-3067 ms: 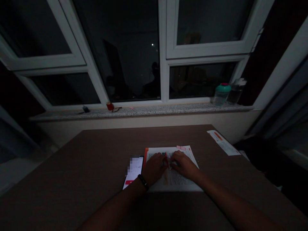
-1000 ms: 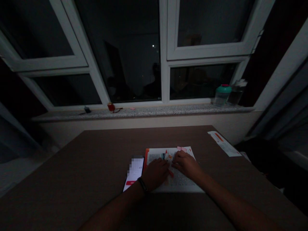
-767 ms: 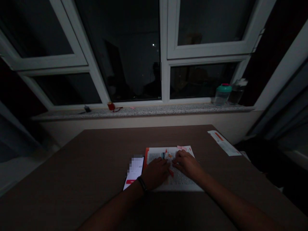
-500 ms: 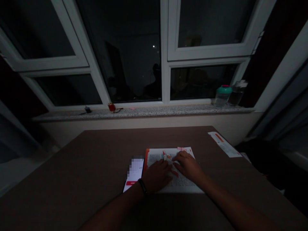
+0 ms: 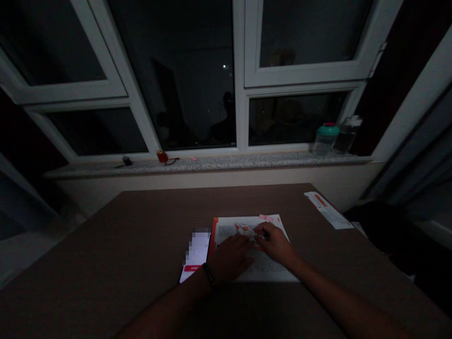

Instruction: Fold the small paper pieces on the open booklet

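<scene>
A printed sheet or booklet [image 5: 268, 268] with an orange left edge lies flat on the table. On top of it is a small folded piece of white-and-orange paper [image 5: 241, 229], partly covered by my fingers. My left hand [image 5: 231, 256], with a dark band at the wrist, lies palm down over the sheet, fingers stretched toward the folded paper and touching its near side. My right hand [image 5: 273, 242] has thumb and forefinger pinched at the folded paper's right end. Dim light hides the exact folds.
Left of the sheet lies a lit phone [image 5: 197, 252]. A pink slip [image 5: 266, 218] rests at the sheet's top edge. Another printed strip [image 5: 328, 211] lies at the table's right edge. Beyond, the windowsill [image 5: 226, 161] bears a teal-lidded bottle [image 5: 325, 139], a clear bottle [image 5: 348, 135] and a small red object [image 5: 162, 157].
The folded paper has shifted and turned slightly under my hands, and an orange part near my left thumb no longer shows. My right fingers have drawn closer together. The view has moved a little.
</scene>
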A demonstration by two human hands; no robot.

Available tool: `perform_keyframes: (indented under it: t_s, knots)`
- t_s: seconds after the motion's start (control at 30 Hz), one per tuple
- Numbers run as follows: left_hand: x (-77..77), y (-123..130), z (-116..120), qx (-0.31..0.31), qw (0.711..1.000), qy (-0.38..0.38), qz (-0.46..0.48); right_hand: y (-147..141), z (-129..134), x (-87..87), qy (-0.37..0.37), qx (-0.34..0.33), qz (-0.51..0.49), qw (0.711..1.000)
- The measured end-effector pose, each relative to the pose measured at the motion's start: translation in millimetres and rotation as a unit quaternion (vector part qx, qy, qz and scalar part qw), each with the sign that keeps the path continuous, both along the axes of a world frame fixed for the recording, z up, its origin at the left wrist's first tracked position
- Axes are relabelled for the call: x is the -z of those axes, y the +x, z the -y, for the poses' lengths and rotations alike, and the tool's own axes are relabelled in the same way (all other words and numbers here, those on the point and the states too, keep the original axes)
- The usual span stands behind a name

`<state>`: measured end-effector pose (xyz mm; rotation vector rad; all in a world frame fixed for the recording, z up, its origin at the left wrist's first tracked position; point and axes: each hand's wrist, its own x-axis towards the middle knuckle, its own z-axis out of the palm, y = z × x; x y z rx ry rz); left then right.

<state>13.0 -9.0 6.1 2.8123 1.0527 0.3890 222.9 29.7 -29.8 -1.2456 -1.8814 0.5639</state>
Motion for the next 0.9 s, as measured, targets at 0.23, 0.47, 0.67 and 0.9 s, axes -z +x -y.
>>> perform_keyframes:
  t_s: [0.23, 0.47, 0.67, 0.9]
  knots:
    - [-4.5, 1, 1, -0.008, 0.999, -0.038, 0.032, 0, 0, -1.4, -0.018, -0.027, -0.119, 0.992]
    - [-3.2, 0, 1, -0.036, 0.996, -0.056, 0.057, -4, 11, -14.4, -0.015, -0.063, -0.105, 0.992]
    - [2.9, -1, -1, -0.113, 0.988, -0.034, 0.102, -4, 13, -15.7, 0.005, -0.102, -0.027, 0.994]
    - [6.0, -2, -5, -0.122, 0.989, 0.01, 0.089, -4, 18, -20.0, 0.004, -0.157, 0.009, 0.988]
